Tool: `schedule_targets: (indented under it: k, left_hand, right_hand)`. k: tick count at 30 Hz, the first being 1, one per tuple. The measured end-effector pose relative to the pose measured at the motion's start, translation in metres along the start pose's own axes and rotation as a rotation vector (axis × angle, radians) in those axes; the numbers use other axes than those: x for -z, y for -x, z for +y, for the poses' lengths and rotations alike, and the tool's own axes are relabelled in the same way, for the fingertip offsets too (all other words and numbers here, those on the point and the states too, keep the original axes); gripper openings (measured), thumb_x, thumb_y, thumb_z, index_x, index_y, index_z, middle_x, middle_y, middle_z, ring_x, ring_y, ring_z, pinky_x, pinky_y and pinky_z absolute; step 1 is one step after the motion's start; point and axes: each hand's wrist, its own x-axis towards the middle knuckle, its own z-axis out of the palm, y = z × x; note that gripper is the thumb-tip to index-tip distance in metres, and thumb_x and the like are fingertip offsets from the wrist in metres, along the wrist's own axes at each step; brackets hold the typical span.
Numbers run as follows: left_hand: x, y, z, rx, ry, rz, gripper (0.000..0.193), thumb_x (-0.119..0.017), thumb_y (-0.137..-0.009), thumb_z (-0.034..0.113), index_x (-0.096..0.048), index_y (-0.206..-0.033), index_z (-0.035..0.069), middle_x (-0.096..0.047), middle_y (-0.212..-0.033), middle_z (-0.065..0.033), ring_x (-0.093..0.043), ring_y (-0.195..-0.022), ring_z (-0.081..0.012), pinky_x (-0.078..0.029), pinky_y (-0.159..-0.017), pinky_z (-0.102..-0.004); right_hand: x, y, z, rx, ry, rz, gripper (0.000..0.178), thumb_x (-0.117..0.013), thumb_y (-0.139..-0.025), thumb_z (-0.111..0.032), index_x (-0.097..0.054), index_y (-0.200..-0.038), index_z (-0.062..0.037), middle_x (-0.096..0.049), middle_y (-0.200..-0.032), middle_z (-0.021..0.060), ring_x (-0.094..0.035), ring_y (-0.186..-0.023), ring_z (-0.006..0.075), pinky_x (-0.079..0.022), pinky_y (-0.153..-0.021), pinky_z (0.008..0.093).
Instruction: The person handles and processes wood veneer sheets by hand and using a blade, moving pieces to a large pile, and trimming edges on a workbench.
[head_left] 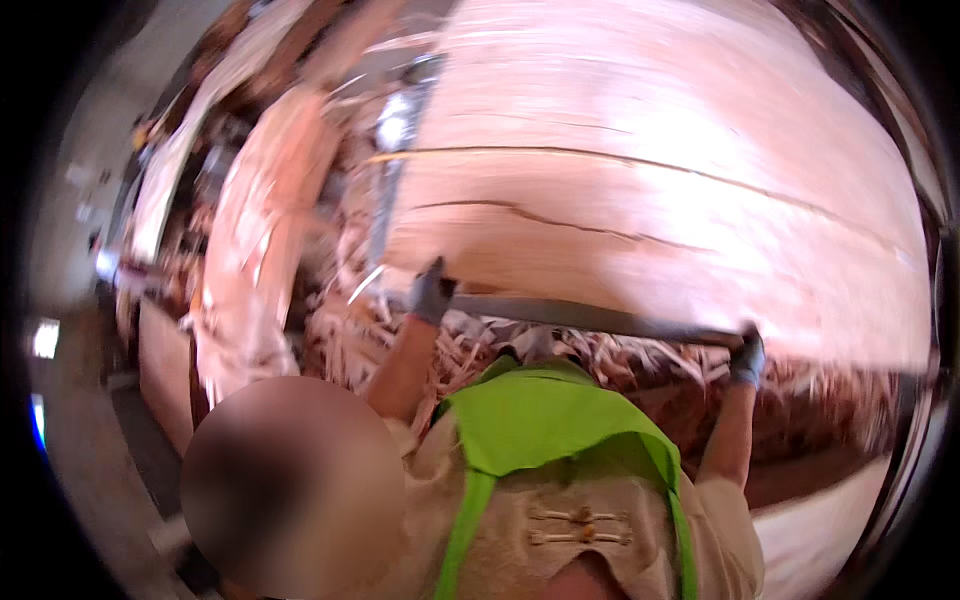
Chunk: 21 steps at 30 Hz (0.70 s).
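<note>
A large, pale reddish wood veneer sheet (560,245) spreads out in front of me, with two long dark splits running across it. My left hand (432,292), in a grey glove with dark fingertips, grips the sheet's near edge close to its left corner. Farther right along the same edge, my right hand (747,357), gloved alike, has its fingers closed on the veneer. Between the hands runs a dark grey strip (590,317) under the sheet's edge. The undersides of both hands are hidden, and motion blurs the view.
Torn veneer scraps (340,330) are heaped below the near edge and along the left side. Long curled veneer pieces (262,230) lie farther left, next to a concrete floor (75,400). A blurred round patch (290,490) covers the lower left.
</note>
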Motion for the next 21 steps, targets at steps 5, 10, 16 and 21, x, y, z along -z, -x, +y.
schedule_targets:
  k: [5,10,16,21]
  left_hand:
    - [0.011,0.000,0.020,-0.288,-0.032,0.324,0.010,-0.055,-0.087,0.018,-0.056,-0.085,0.008,-0.054,-0.070,-0.0021,-0.052,-0.057,-0.0126,-0.043,-0.047,-0.0273]
    - [-0.020,-0.008,0.040,-0.414,-0.078,0.319,0.010,-0.054,-0.088,0.016,-0.057,-0.080,0.009,-0.054,-0.065,-0.0003,-0.051,-0.053,-0.0106,-0.043,-0.047,-0.0241]
    - [0.049,0.022,0.024,-0.297,-0.161,0.488,0.007,-0.061,-0.082,0.014,-0.059,-0.081,0.008,-0.058,-0.067,-0.0023,-0.053,-0.052,-0.0117,-0.041,-0.045,-0.0241]
    - [0.085,0.030,0.011,-0.281,-0.210,0.543,0.011,-0.062,-0.083,0.016,-0.061,-0.089,0.006,-0.058,-0.066,-0.0036,-0.051,-0.044,-0.0145,-0.040,-0.038,-0.0272]
  right_hand:
    - [0.003,-0.026,0.001,-0.045,0.084,-0.098,0.025,-0.054,-0.087,-0.027,-0.048,-0.066,-0.0163,-0.038,-0.052,-0.0018,-0.035,-0.043,0.0118,-0.030,-0.040,0.0222]
    - [-0.003,-0.022,-0.031,-0.012,0.206,-0.108,0.018,-0.058,-0.082,-0.034,-0.056,-0.072,-0.0190,-0.044,-0.058,-0.0060,-0.033,-0.044,0.0078,-0.027,-0.039,0.0205]
    - [-0.008,-0.010,-0.031,-0.155,0.336,-0.076,0.024,-0.058,-0.083,-0.034,-0.047,-0.066,-0.0206,-0.038,-0.058,-0.0061,-0.033,-0.045,0.0102,-0.028,-0.039,0.0240]
    - [-0.004,-0.011,-0.013,-0.161,0.368,-0.065,0.022,-0.057,-0.083,-0.033,-0.048,-0.067,-0.0212,-0.041,-0.057,-0.0049,-0.034,-0.043,0.0111,-0.028,-0.038,0.0251]
